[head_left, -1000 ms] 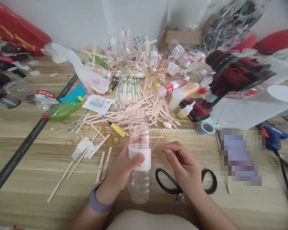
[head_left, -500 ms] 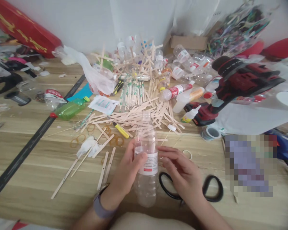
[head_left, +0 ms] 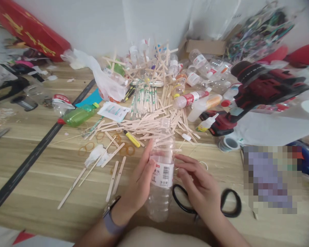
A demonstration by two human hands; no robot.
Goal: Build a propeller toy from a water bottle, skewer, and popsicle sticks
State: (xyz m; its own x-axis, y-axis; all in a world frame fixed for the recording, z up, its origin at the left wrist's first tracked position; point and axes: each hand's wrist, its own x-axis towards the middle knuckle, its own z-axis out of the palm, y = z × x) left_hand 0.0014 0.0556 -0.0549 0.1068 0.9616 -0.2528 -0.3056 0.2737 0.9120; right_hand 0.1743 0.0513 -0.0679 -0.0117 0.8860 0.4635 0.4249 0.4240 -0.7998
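A clear plastic bottle (head_left: pixel 161 175) without a cap stands in front of me, tilted slightly, its white label showing a barcode. My left hand (head_left: pixel 141 178) holds it from the left, thumb at the label's edge and fingers along the side. On the right, my right hand (head_left: pixel 199 181) has its fingers bent and apart close to the bottle, with nothing seen in them. Whether its fingertips touch the bottle I cannot tell. Black-handled scissors (head_left: pixel 230 203) lie partly under my right hand and wrist.
Wooden sticks (head_left: pixel 146 125) lie heaped behind the bottle, with a yellow cutter (head_left: pixel 132 138) near them. A red and black drill (head_left: pixel 267 85) stands at the right. Further back are several bottles. A green bottle (head_left: pixel 79 116) lies at the left, by a black strip (head_left: pixel 28 156).
The bottle has turned about its length, so the label now shows a barcode. My left thumb has slid toward the bottle's left edge. The whole view has shifted slightly.
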